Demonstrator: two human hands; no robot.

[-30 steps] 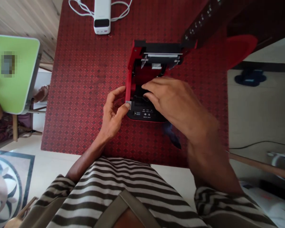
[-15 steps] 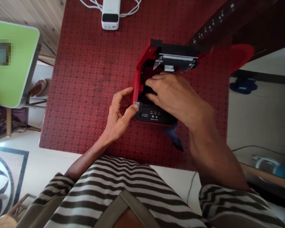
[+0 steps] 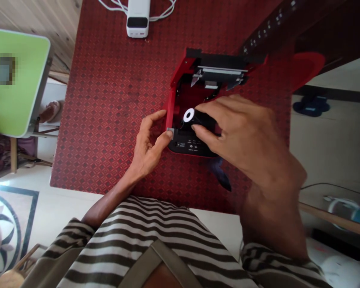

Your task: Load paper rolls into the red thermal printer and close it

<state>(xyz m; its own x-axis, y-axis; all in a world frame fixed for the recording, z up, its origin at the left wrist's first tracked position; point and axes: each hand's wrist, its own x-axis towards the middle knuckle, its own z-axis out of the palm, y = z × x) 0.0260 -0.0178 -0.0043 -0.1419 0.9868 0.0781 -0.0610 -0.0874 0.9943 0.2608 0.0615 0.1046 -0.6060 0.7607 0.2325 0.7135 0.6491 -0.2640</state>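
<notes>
A red and black thermal printer (image 3: 187, 146) sits with its lid open, the metal cutter bar of the lid (image 3: 220, 72) facing me at the far side. My right hand (image 3: 240, 136) is shut on a black roll with a white core (image 3: 196, 118), held over the printer's open compartment. My left hand (image 3: 147, 146) grips the printer's near left corner, its thumb pressing a small grey tab (image 3: 169, 133). The right hand hides most of the compartment floor.
The printer stands on a red patterned cloth (image 3: 108, 120). A white power bank (image 3: 137, 20) with white cables lies beyond it. A dark strap (image 3: 219, 176) trails from under the printer. A green tabletop (image 3: 21, 80) lies at the left.
The black roll now shows its white core, lifted in my right hand, which has shifted right and toward me. My left hand stays on the grey tab.
</notes>
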